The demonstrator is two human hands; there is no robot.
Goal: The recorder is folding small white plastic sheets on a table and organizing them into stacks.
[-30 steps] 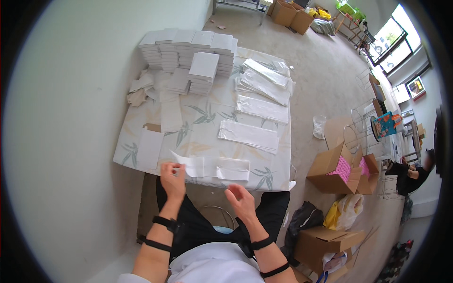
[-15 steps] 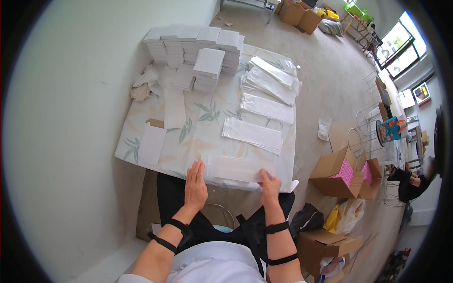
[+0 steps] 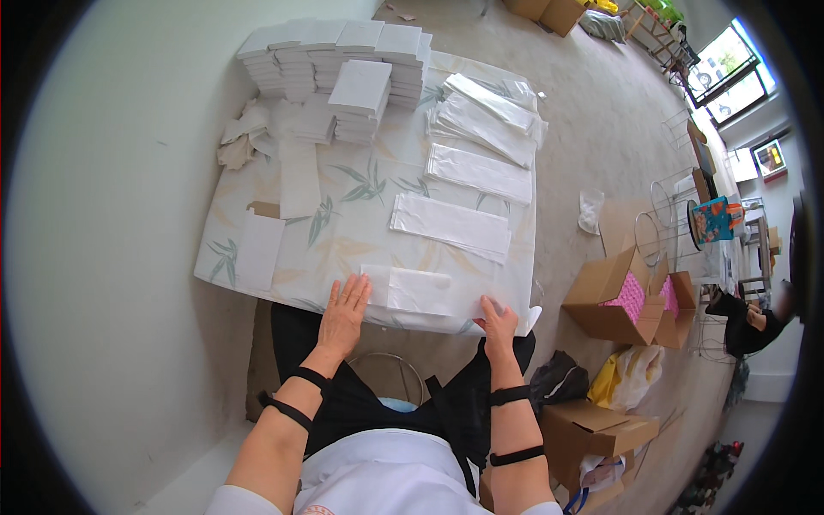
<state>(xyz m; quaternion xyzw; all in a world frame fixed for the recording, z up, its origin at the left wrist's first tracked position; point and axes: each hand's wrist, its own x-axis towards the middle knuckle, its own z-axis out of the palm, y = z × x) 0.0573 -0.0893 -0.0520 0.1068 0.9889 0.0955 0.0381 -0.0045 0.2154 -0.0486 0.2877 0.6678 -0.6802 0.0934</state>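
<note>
A long, flat translucent plastic sleeve [image 3: 412,292] with a whiter panel lies across the near edge of the table. At its left end rests my left hand [image 3: 341,322], palm down, fingers stretched out and the tips touching the film. My right hand [image 3: 499,328] is at the table edge by the sleeve's right end, thumb and forefinger apart; the clear film's edge is hard to make out there. Beyond the sleeve lies a flat stack of similar white sleeves [image 3: 451,227], with further sleeve bundles [image 3: 479,174] behind it.
Stacked white boxes [image 3: 360,86] fill the far left of the table [image 3: 352,249] beside crumpled paper [image 3: 246,137]. One open flat box [image 3: 259,249] lies near the left edge. Wall [image 3: 112,257] borders the left. Cardboard cartons [image 3: 605,296] stand on the floor at right.
My right hand has shifted right, its fingers farther from the sleeve's white panel. My left hand's fingers have spread and lie at the sleeve's left end. The view has tilted slightly.
</note>
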